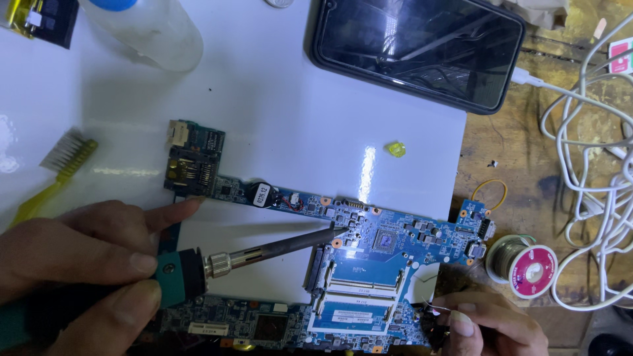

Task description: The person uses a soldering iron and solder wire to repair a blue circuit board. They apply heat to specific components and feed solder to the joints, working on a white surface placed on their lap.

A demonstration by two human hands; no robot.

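Left hand [86, 264] fingers [142, 264] are wrapped tight around the teal grip of a soldering iron [198, 267], index finger stretched out along the top toward the board edge. The iron's dark barrel runs up and to the right, and its tip sits right on the blue circuit board [369, 264], in a cluster of tiny parts just left of the square chip [386, 240].

Right hand [491, 326] is down at the bottom right corner of the board, fingers [461, 324] pinched closed on something thin and wiry, too small to tell what exactly.

The board is a big L-ish laptop-style one lying flat on a white mat [283, 118], with memory slots [356, 300] in the lower middle and a round coin cell [262, 194] on the narrow strip running up-left.

Around it: a solder spool [527, 267] with a pink label just off the board's right edge on the wooden tabletop [501, 151], white cables [593, 165] tangled further right, a dark phone [419, 49] lying screen-up at the top, a clear plastic bottle [148, 29] top left, and a yellow-green brush [59, 168] on the left near the left hand.
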